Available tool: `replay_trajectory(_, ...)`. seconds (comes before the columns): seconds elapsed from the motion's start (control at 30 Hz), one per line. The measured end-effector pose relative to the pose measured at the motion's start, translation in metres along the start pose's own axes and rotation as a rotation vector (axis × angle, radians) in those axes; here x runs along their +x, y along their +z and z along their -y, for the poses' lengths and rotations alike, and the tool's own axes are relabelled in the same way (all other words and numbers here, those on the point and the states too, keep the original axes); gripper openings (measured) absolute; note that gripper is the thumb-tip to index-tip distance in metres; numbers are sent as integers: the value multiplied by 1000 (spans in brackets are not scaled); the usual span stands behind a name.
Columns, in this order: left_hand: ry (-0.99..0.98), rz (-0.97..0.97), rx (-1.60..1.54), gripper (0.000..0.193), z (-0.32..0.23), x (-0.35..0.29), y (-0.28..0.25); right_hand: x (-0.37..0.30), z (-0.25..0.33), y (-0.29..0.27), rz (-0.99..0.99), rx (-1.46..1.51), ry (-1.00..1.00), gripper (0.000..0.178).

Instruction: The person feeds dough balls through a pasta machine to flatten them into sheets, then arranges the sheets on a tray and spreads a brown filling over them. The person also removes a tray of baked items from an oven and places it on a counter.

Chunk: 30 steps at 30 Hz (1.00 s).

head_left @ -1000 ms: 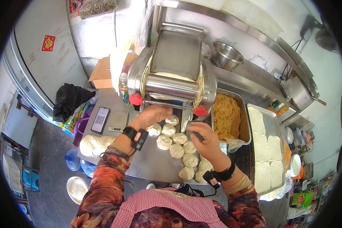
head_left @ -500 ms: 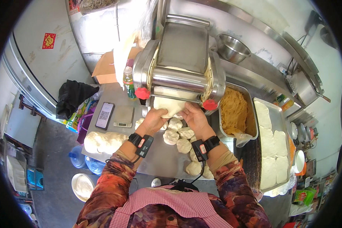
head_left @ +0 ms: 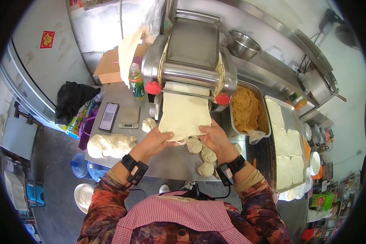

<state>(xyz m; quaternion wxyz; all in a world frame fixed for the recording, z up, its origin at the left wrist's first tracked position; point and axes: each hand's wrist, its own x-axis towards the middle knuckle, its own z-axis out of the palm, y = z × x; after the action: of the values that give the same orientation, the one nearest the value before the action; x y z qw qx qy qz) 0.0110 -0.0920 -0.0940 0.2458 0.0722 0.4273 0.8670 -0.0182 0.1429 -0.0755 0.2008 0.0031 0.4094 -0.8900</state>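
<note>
A flat pale dough sheet (head_left: 185, 114) hangs out of the rollers of a steel dough sheeter (head_left: 189, 77) and stretches toward me. At its near left corner my left hand (head_left: 157, 140) pinches the edge, thumb on top. My right hand (head_left: 214, 136) grips the near right corner the same way. Beneath the sheet and beside my right hand lie several round dough balls (head_left: 206, 162), partly hidden by it. Another dough piece (head_left: 149, 125) sits by my left hand. A thick dough log (head_left: 111, 146) rests at the table's left front.
Right of the sheeter stands a metal tub of brown filling (head_left: 247, 110), then a tray (head_left: 289, 188) with several flat dough pieces. On the left are a phone (head_left: 108, 116), a small scale (head_left: 129, 116) and a green-labelled bottle (head_left: 136, 83). A steel bowl (head_left: 243, 44) stands behind.
Both hands have drawn back toward me and spread apart. Much more of the dough sheet now shows out of the rollers, covering some of the dough balls.
</note>
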Motion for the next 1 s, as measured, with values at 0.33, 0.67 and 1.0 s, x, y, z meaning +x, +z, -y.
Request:
replay_trajectory(0.33,-66,91,157,46,4,-33,27,-62,19,10,-79,-145,109,47)
replay_trajectory(0.67,-391,718,509,42,4,-17,72,-124,88,1,44,-108,112,47)
replay_trajectory(1.0,-14,661,514,52,101,100,235,-311,236,-55,13,-244,120,71)
